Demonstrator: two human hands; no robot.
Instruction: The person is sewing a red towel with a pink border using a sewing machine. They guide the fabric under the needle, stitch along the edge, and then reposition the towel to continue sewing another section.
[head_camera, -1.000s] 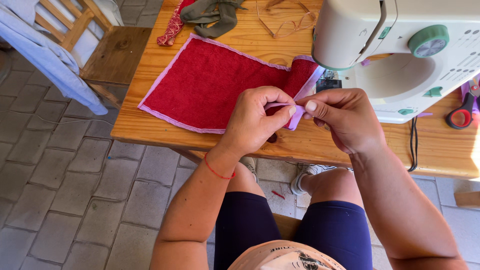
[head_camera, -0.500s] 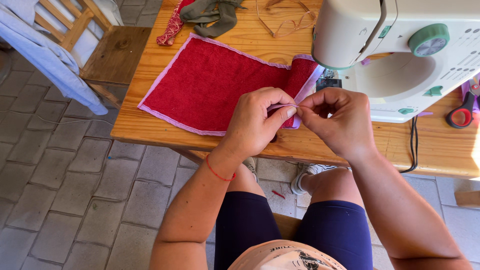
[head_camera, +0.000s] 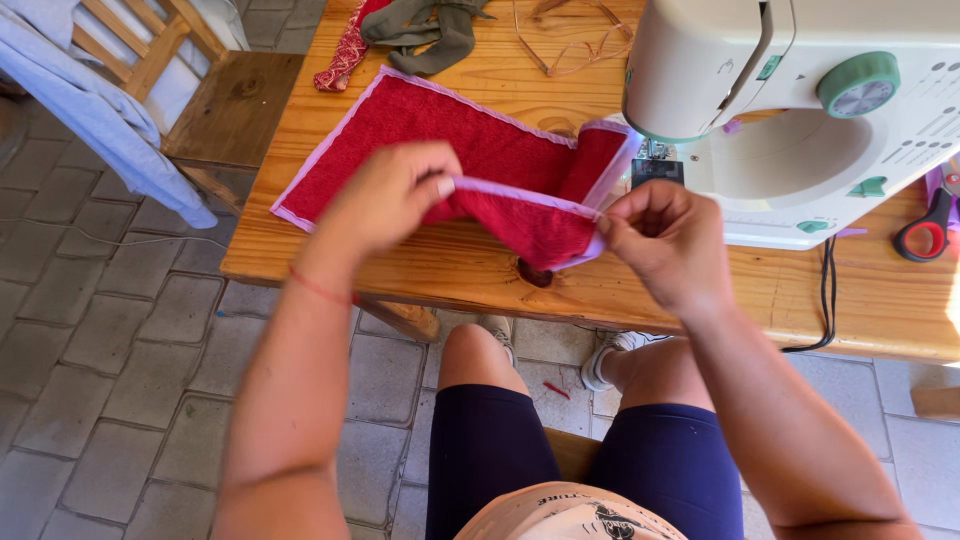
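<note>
Left hand (head_camera: 385, 195) and right hand (head_camera: 665, 240) each in a closed grip pinching the lilac-edged red cloth (head_camera: 470, 150), stretched above the wooden table (head_camera: 480, 270), beside white sewing machine (head_camera: 800, 100)

Under your arms runs a floor of grey paving bricks (head_camera: 110, 350), sunlit and a little dusty. A varnished pine table (head_camera: 480, 270) sits out ahead of you, a dark knot showing near its front edge. Off to your left stands a wooden chair (head_camera: 225, 110), a pale blue cloth (head_camera: 95, 110) draped over its frame. Bright daylight falls across the tabletop from your right, washing out that far corner.
</note>
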